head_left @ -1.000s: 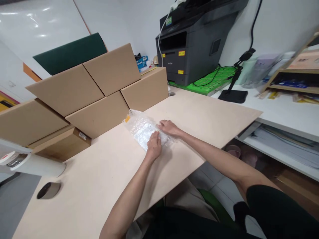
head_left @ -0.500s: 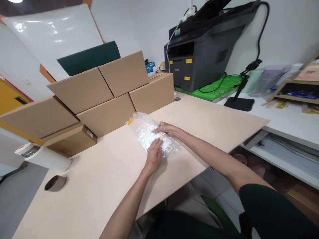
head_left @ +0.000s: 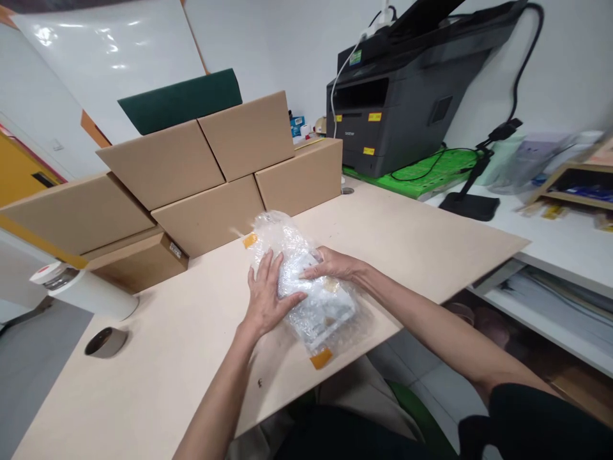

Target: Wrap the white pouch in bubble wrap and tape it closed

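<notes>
A package in clear bubble wrap (head_left: 318, 313) lies on the table in front of me, with something pale and flat inside that I cannot make out. Orange tape shows at its far left corner and on its near end. My right hand (head_left: 330, 264) grips its right side, thumb on top and the other fingers mostly hidden. Along the left side rests my left hand (head_left: 268, 294), fingers spread and open, its thumb lying across the wrap.
Brown cardboard boxes (head_left: 211, 214) are stacked behind the package, a dark green box (head_left: 182, 101) on top. A white bottle (head_left: 93, 294) and a cup (head_left: 106, 342) stand at left. At right are a printer (head_left: 378, 121) and a black stand (head_left: 469, 206).
The package has turned over or shifted towards me, and orange tape now shows at its near end. My left hand has moved to its left side and spread its fingers.
</notes>
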The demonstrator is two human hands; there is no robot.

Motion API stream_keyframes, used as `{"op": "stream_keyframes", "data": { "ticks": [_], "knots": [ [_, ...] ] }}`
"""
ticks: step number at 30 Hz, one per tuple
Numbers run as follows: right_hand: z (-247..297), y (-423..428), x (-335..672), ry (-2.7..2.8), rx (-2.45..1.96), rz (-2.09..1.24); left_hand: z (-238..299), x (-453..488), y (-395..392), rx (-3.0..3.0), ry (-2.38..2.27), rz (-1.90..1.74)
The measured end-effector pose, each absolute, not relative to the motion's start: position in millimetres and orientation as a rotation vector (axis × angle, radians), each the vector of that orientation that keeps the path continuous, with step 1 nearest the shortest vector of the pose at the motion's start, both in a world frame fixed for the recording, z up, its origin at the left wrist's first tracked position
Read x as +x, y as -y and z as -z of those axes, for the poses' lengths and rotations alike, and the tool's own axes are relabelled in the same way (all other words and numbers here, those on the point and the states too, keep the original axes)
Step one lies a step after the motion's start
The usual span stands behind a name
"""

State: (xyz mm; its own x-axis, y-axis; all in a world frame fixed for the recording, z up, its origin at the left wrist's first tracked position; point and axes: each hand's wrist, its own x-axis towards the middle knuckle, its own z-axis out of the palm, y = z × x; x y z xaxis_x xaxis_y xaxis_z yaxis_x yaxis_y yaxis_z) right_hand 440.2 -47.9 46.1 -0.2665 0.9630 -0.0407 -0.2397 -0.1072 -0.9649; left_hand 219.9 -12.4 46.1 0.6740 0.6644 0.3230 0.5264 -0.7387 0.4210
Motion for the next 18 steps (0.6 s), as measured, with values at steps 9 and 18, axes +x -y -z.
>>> {"op": "stream_keyframes", "data": {
  "ticks": [9,18],
  "knots": [
    [-51.9,45.9,410.3,1.248,-1.074,-0.958,-76.7,188.4,9.4,1.66,-0.751,-0.525],
    [-22.2,30.0,406.0,1.19,-1.026,-1.317,-70.9,174.5,-37.7,1.612,-0.754,-0.362]
  ]
}}
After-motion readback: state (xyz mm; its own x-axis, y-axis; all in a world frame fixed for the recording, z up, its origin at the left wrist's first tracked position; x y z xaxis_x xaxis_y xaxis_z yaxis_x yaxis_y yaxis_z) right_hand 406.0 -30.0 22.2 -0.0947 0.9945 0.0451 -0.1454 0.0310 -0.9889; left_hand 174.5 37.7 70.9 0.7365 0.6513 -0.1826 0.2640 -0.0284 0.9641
